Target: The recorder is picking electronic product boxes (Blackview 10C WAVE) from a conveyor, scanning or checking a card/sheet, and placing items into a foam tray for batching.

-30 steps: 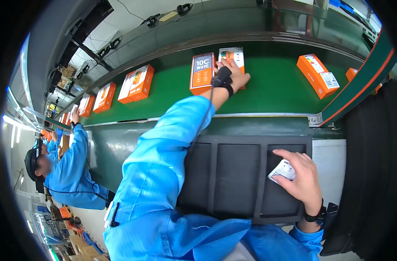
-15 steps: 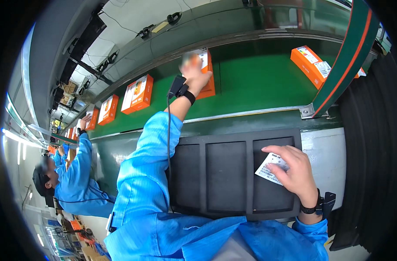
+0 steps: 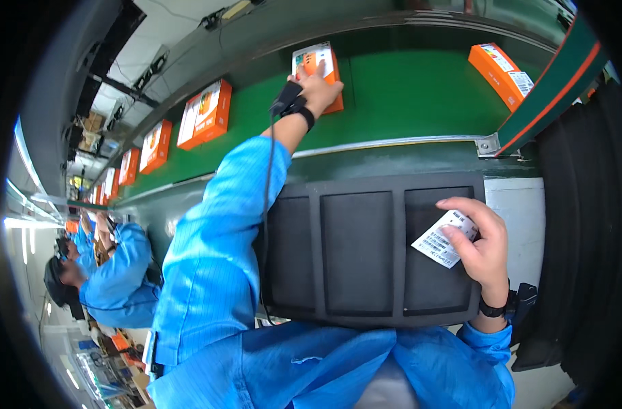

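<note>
My left hand (image 3: 316, 90) is stretched far out over the green conveyor belt. Its fingers are spread across the top of an orange and white carton (image 3: 335, 102); I see no grip around the sides. Closer to me, my right hand (image 3: 483, 245) pinches a small white printed label (image 3: 442, 240) between thumb and fingers. The label is tilted above the right compartment of a black three-compartment tray (image 3: 398, 273).
More orange cartons (image 3: 205, 114) stand along the belt (image 3: 399, 88) to the left. Another carton (image 3: 498, 76) lies at the right, partly behind a green slanted post (image 3: 556, 82). A co-worker in blue (image 3: 123, 276) is at the left.
My left fingers are now spread over the carton top. My right hand still holds the label, at a slightly different tilt. The co-worker's hand has left the cartons. The whole view has shifted.
</note>
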A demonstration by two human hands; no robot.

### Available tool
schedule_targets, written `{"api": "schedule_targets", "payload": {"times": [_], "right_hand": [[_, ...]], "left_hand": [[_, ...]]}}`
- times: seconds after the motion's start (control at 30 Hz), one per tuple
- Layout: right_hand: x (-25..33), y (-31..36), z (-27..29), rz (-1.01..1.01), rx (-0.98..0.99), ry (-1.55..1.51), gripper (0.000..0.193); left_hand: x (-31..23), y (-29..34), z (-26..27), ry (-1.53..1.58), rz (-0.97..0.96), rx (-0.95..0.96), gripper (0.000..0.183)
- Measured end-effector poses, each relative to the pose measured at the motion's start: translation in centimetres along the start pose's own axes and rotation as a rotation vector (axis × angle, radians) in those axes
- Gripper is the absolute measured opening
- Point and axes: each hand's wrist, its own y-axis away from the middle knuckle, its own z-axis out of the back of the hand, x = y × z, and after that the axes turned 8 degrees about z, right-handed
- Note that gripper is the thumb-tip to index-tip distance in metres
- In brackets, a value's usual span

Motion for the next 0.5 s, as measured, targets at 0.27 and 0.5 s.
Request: {"api": "schedule_targets", "payload": {"times": [0.27,0.5], "right_hand": [[2.5,-0.1,0.4,-0.275,0.001,-0.504,0.031],[4.9,-10.9,3.8,-0.116,0.195,-0.077,0.026]], "left_hand": [[2.0,-1.8,1.6,0.18,-0.059,0.064,0.067],[9.0,-3.4,6.0,1.099,0.398,0.425,0.045]]}}
